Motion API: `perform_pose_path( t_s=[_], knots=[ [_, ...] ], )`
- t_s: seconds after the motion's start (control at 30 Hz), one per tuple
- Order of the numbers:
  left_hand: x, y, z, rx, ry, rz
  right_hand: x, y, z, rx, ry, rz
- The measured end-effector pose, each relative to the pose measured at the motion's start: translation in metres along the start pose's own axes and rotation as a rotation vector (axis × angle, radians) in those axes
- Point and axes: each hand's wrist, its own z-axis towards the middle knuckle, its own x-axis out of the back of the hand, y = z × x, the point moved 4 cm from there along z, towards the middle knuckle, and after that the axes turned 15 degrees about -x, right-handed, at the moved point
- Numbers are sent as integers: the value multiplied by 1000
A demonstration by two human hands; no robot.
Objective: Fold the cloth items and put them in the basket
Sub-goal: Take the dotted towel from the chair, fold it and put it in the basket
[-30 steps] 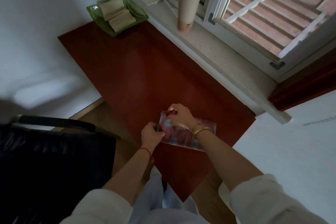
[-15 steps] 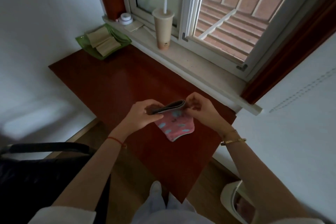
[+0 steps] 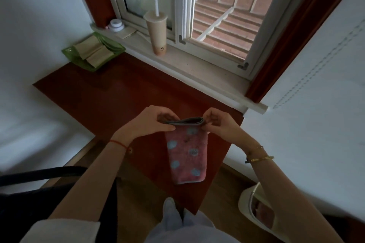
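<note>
Off the desk's point(image 3: 110, 94) left edge, low down: a black chair point(image 3: 29, 193).

At the far left corner of the desk: a green basket point(image 3: 69, 54), close to the wall and just under the window sill point(image 3: 197, 67). Holds 2 folded tan cloths point(image 3: 92, 51), lying side by side.

On the sill along the far edge: a small white jar point(image 3: 116, 24) at its left end, then a tall cup point(image 3: 157, 33) with a straw, upright.

Above the near part of the desk, left of middle: left grip point(image 3: 150, 122), red string round the wrist. Fingers curled, thumb below, pinching the left end of the cloth's folded top.

Between the 2 hands: pink cloth point(image 3: 186, 156) with blue dots, well apart from the basket. Hangs down as a long narrow strip toward the near edge. Doubled over at the top, grey underside showing as a flat loop. Cannot tell whether the lower end touches the desk.

Right of middle: right grip point(image 3: 221, 126), gold bracelet on the wrist. Fingers curled in, pinching the right end of the same folded top.

Beyond the near right corner, on the floor: a white container point(image 3: 248, 203), partly hidden by the right forearm.
</note>
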Motion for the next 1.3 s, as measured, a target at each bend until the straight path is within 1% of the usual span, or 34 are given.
perform_pose_path(
  t_s=[0.1,0.2,0.3,0.37,0.43,0.5,0.63,0.7,0.77,0.8,0.87,0.9,0.97,1.03,1.07,1.17,1.3],
  knots=[
    [-29,-31,12,76,5,108,-7,28,20,-78,78,-132],
    [-57,-57,16,107,91,165,-15,55,35,-140,122,-157],
    [-81,-70,10,97,153,173,-21,77,37,-172,138,-172],
    [-96,-72,1,51,170,173,-26,90,30,-175,115,-193],
    [-109,-72,-12,5,157,177,-33,101,20,-161,61,-249],
    [-125,-72,-28,-8,102,191,-41,116,6,-174,-4,-360],
    [-158,-79,-60,76,-13,184,-60,143,-20,-129,-32,-546],
    [-169,-82,-69,93,-9,176,-64,151,-25,-110,-33,-562],
    [-169,-84,-70,101,86,162,-64,151,-26,-130,8,-506],
    [-166,-85,-69,117,155,163,-63,148,-25,-157,58,-458],
    [-159,-86,-64,202,283,194,-61,142,-23,-239,201,-359],
    [-156,-89,-61,285,318,206,-61,141,-20,-300,256,-337],
    [-155,-97,-55,509,296,193,-65,141,-14,-426,302,-365],
    [-159,-103,-50,688,250,83,-75,143,-9,-545,284,-367],
    [-161,-104,-47,746,257,16,-81,147,-7,-613,270,-326],
    [-165,-104,-41,834,311,-119,-93,155,-5,-788,299,-142],
    [-172,-113,-38,894,360,-349,-99,152,-7,-863,341,89]
  ],
)
